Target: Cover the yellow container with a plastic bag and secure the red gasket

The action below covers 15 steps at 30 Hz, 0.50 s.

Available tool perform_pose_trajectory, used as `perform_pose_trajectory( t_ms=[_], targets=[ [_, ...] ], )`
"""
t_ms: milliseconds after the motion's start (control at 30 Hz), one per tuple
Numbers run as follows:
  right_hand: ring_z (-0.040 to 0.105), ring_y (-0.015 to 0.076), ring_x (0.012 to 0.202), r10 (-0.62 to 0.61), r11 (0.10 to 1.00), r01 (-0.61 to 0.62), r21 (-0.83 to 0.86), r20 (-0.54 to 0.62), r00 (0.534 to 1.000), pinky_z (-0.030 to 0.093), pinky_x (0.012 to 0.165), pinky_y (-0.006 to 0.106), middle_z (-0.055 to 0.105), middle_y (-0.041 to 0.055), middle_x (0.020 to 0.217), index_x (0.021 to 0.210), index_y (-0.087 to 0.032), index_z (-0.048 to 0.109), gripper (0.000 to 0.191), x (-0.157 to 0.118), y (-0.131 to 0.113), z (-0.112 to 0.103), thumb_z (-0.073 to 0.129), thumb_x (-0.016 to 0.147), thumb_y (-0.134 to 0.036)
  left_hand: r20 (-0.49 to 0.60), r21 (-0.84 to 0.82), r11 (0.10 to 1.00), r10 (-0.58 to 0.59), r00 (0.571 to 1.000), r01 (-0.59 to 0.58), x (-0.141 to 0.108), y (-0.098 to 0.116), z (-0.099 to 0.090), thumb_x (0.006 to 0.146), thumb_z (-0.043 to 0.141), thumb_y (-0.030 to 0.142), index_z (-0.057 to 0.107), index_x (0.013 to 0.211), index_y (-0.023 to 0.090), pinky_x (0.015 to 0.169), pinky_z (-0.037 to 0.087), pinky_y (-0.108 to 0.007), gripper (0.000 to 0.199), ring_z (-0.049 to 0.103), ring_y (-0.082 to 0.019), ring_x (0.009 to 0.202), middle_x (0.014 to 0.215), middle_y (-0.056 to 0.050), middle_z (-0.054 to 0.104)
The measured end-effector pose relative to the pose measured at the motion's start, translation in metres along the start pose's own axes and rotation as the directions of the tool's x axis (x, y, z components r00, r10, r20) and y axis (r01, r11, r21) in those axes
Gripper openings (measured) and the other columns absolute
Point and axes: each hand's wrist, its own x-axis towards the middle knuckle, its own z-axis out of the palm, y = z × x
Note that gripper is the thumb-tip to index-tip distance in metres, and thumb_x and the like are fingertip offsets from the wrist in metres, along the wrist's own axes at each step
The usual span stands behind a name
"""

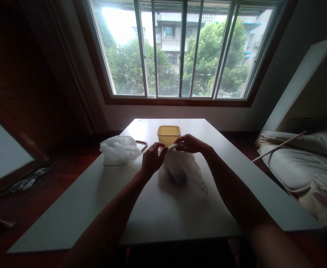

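Observation:
Both of my hands hold the gathered top of a translucent white plastic bag [184, 165] over the middle of the table. My left hand [153, 158] pinches one end of the bunched edge between thumb and fingers. At its other end, my right hand [190, 143] has its fingers closed on the plastic. Something dark shows through the bottom of the bag, but I cannot make out what it is. Just beyond my hands stands a yellow plastic container [169, 134], open at the top and partly hidden by them.
On the white table [96, 219], a crumpled white plastic bag [118, 149] lies to the left, beside a brown-rimmed object [142, 145] partly hidden behind it. A cushioned seat [305, 160] with a stick [279, 146] across it is at the right. Cables [26, 183] lie on the floor at left.

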Motion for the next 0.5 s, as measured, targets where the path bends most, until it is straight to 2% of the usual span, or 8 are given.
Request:
perform_pose_trajectory(
  t_ms=[100, 200, 267, 367, 433, 500],
  targets=[
    [0.058, 0.0134, 0.065, -0.026, 0.999, 0.027, 0.033, -0.018, 0.999, 0.043, 0.059, 0.024, 0.07, 0.0043, 0.073, 0.088, -0.013, 0.074, 0.016, 0.004, -0.002, 0.004, 0.07, 0.078, -0.024, 0.039, -0.027, 0.999, 0.047, 0.998, -0.046, -0.001, 0.004, 0.0, 0.093, 0.063, 0.046, 0.071, 0.099, 0.02, 0.07, 0.046, -0.028, 0.027, 0.068, -0.019, 0.079, 0.086, -0.004, 0.073],
    [0.056, 0.0135, 0.063, 0.057, 0.998, -0.048, 0.048, -0.221, 0.974, 0.042, 0.058, 0.024, 0.069, 0.004, 0.074, 0.084, -0.014, 0.07, 0.012, 0.004, 0.001, -0.001, 0.062, 0.077, -0.021, 0.068, -0.023, 0.998, 0.057, 0.996, -0.056, 0.001, 0.001, -0.002, 0.093, 0.064, 0.037, 0.073, 0.098, 0.024, 0.072, 0.047, -0.028, 0.017, 0.069, -0.019, 0.083, 0.091, -0.002, 0.075],
    [0.055, 0.0144, 0.062, 0.15, 0.988, -0.147, 0.04, -0.424, 0.893, 0.041, 0.057, 0.025, 0.067, 0.0037, 0.072, 0.083, -0.016, 0.067, 0.012, 0.003, 0.004, -0.009, 0.059, 0.078, -0.023, 0.062, -0.005, 1.0, 0.017, 0.998, -0.017, 0.004, -0.006, -0.004, 0.093, 0.061, 0.034, 0.074, 0.102, 0.025, 0.074, 0.048, -0.029, 0.018, 0.069, -0.02, 0.085, 0.095, -0.002, 0.075],
    [0.055, 0.0171, 0.062, 0.309, 0.933, -0.351, 0.073, -0.661, 0.684, 0.042, 0.059, 0.028, 0.066, 0.0046, 0.071, 0.083, -0.017, 0.064, 0.014, -0.003, 0.012, -0.024, 0.054, 0.081, -0.027, 0.074, 0.049, 0.996, -0.078, 0.994, 0.075, 0.008, -0.018, -0.008, 0.091, 0.059, 0.031, 0.073, 0.11, 0.025, 0.076, 0.049, -0.031, 0.024, 0.069, -0.022, 0.087, 0.097, -0.004, 0.075],
    [0.058, 0.0194, 0.065, 0.397, 0.881, -0.459, 0.117, -0.712, 0.579, 0.044, 0.062, 0.03, 0.068, 0.0065, 0.073, 0.083, -0.018, 0.063, 0.012, -0.008, 0.018, -0.034, 0.054, 0.08, -0.026, 0.089, 0.109, 0.983, -0.156, 0.984, 0.146, 0.011, -0.025, -0.01, 0.088, 0.058, 0.027, 0.073, 0.112, 0.025, 0.075, 0.049, -0.032, 0.028, 0.07, -0.024, 0.088, 0.097, -0.005, 0.076],
    [0.061, 0.0218, 0.071, 0.441, 0.836, -0.536, 0.119, -0.727, 0.526, 0.046, 0.068, 0.031, 0.071, 0.0088, 0.079, 0.083, -0.019, 0.063, 0.011, -0.014, 0.025, -0.041, 0.055, 0.077, -0.024, 0.098, 0.181, 0.963, -0.219, 0.971, 0.199, 0.012, -0.031, -0.01, 0.087, 0.056, 0.024, 0.074, 0.107, 0.024, 0.073, 0.048, -0.033, 0.027, 0.069, -0.027, 0.09, 0.098, -0.007, 0.076]
  ],
)
